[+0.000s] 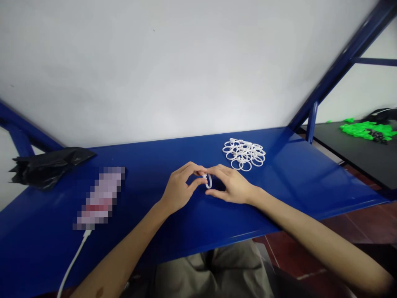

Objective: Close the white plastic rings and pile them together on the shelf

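Observation:
In front of me, both hands meet over the table around one small white plastic ring (209,181). My left hand (180,186) pinches the ring's left side, where a small thicker part shows, between thumb and fingertips. From the right, my right hand (231,184) curves about the same ring, fingers at its top and thumb at its lower edge. The index fingertips of both hands come together above it, which partly hides the contact. Beyond my right hand lies a loose pile of similar white rings (245,154), several of them overlapping.
The blue table (173,240) has a pale wall behind it and blue frame posts. On the left lie a black plastic bag (52,165) and a blurred-out phone-like object (101,196) with a white cable (72,260). Bright green pieces (369,130) sit on a black table at right.

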Demonstrator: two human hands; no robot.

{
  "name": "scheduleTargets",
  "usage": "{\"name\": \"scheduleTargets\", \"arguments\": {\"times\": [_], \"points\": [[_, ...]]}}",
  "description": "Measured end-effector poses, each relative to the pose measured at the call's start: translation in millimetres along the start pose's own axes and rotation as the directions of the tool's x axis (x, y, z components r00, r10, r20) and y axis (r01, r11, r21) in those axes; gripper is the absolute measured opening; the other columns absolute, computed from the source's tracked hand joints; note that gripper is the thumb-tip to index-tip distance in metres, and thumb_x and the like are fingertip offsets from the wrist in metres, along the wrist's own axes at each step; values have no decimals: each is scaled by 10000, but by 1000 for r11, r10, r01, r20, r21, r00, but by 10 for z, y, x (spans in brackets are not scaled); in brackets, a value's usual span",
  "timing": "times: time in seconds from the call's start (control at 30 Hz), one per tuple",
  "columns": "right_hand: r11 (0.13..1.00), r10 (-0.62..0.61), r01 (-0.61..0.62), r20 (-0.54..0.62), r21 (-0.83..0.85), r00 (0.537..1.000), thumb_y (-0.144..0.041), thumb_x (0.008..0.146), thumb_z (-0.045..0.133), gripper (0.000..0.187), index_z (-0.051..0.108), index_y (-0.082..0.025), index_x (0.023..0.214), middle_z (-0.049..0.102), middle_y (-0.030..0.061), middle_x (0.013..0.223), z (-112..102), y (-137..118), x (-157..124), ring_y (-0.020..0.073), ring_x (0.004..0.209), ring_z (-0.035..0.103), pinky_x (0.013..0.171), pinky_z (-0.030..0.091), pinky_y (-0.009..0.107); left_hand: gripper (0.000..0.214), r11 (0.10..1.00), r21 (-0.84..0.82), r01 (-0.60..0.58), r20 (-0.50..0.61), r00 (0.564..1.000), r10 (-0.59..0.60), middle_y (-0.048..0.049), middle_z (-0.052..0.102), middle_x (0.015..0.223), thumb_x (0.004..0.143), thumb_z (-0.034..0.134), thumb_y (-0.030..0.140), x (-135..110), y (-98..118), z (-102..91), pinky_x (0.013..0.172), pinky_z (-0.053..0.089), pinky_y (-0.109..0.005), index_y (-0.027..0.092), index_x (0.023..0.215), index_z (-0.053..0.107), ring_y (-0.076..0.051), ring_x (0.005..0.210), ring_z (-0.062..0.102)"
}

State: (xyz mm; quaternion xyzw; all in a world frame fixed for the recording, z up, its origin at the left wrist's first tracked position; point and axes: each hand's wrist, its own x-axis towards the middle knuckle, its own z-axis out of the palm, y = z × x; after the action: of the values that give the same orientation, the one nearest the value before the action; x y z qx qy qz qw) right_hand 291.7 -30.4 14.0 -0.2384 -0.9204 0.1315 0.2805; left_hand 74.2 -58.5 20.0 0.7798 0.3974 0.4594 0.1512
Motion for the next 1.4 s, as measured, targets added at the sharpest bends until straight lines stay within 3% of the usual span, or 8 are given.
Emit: {"name": "scheduleTargets", "arguments": {"times": [0.23, 0.4, 0.63, 0.77, 1.0, 1.17, 1.27, 1.4], "points": [[999, 25, -25, -33, -20, 999, -443, 951, 630, 411, 561, -199, 1275, 694, 105, 1144, 5, 62, -18, 243, 1031, 664, 854, 590, 413, 54, 999, 24, 26, -2, 1000, -26, 18, 710, 895, 913, 674, 171, -8, -28, 41, 786, 546, -245, 222, 904, 686, -115, 784, 674], [998, 14, -19, -97, -52, 995, -400, 993, 568, 372, 541, -211, 1312, 642, 129, 1274, -16, 43, -7, 249, 1151, 637, 923, 588, 434, 29, 993, 46, 107, -32, 994, -106, 24, 696, 833, 900, 684, 209, 2, -19, 40, 738, 536, -246, 218, 878, 669, -117, 730, 645], [1000, -13, 13, -167, -4, 986, -255, 1051, 436, 209, 600, -187, 1162, 699, 90, 1002, 39, 46, -17, 182, 884, 683, 777, 595, 336, 146, 962, -100, 253, 20, 967, -252, 41, 684, 748, 866, 727, 313, -17, -47, 42, 644, 502, -225, 214, 801, 641, -114, 668, 638], [992, -1, 17, -119, 128, 993, -276, 1046, 464, 163, 606, -197, 1062, 699, 70, 969, 71, 12, -22, 164, 849, 679, 758, 579, 304, 153, 979, -62, 195, -10, 981, -196, 38, 679, 724, 880, 715, 339, -36, -60, 61, 600, 487, -218, 218, 810, 653, -116, 642, 623], [981, -29, 33, -22, 193, 999, -301, 1056, 442, 210, 623, -196, 1037, 697, 61, 932, 35, -55, -44, 160, 821, 663, 759, 565, 299, 292, 999, 40, 5, 17, 1000, -6, 12, 687, 763, 991, 569, 326, -97, -67, 121, 711, 508, -249, 218, 727, 633, -126, 705, 631], [995, -11, 24, -123, 102, 992, -304, 1050, 456, 222, 651, -198, 1046, 708, 71, 959, 5, 40, 17, 178, 859, 659, 778, 559, 322, 256, 990, 137, 41, 70, 996, -51, -27, 703, 911, 996, 542, 442, -61, -169, 130, 816, 518, -313, 213, 957, 649, -172, 857, 646], [993, 104, -118, -302, -28, 948, -303, 1039, 471, 241, 686, -195, 1065, 709, 87, 986, -136, 251, 25, 204, 898, 658, 812, 547, 357, 306, 966, 240, 97, 132, 983, -131, -68, 692, 1112, 992, 541, 460, -47, -251, 110, 962, 491, -420, 201, 1131, 624, -234, 1073, 609], [866, 319, -473, -551, -161, 771, -331, 998, 505, 283, 743, -184, 1043, 699, 102, 944, -420, 691, -104, 231, 824, 634, 785, 525, 391, 311, 927, 339, 159, 207, 949, -239, -107, 622, 1307, 974, 582, 412, -91, -370, 99, 1095, 418, -502, 187, 1186, 624, -283, 1282, 511]]}}
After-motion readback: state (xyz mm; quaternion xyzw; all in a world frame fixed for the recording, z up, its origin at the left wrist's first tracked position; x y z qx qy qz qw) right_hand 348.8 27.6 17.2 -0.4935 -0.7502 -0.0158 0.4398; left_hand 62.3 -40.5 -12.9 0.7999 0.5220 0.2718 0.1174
